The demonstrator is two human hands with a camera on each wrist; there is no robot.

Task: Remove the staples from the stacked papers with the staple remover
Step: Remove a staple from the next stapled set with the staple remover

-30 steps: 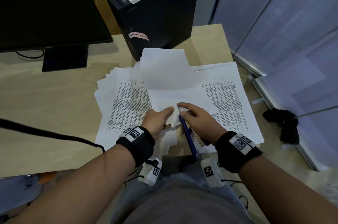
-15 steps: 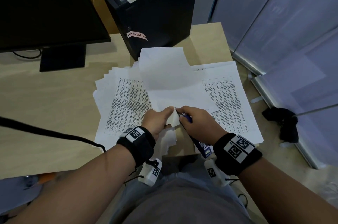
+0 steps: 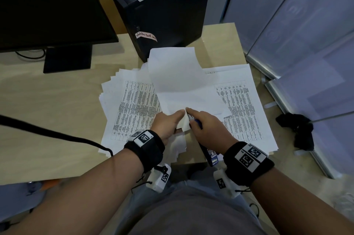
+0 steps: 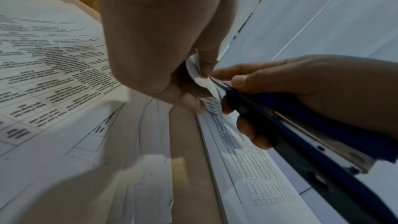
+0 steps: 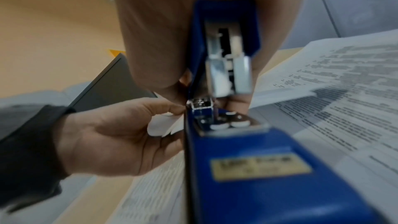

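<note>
My left hand (image 3: 168, 125) pinches the near corner of a stapled set of white sheets (image 3: 178, 85), whose blank top pages curl up and away from me. My right hand (image 3: 208, 129) grips a long blue staple remover (image 3: 211, 155); its metal tip meets the pinched corner (image 4: 201, 76) between the two hands. In the right wrist view the blue staple remover (image 5: 247, 168) fills the middle, with the left hand (image 5: 120, 135) holding the paper corner (image 5: 165, 125) at its tip. No staple can be made out.
Printed sheets (image 3: 134, 110) are spread over the wooden desk (image 3: 47, 104) on both sides of my hands. A black monitor (image 3: 44, 4) and a black computer tower (image 3: 164, 10) stand behind. A black cable (image 3: 57, 135) crosses the desk at left.
The right hand has turned the staple remover and brought its tip up against the corner that the left hand pinches. The left hand and the papers have barely moved.
</note>
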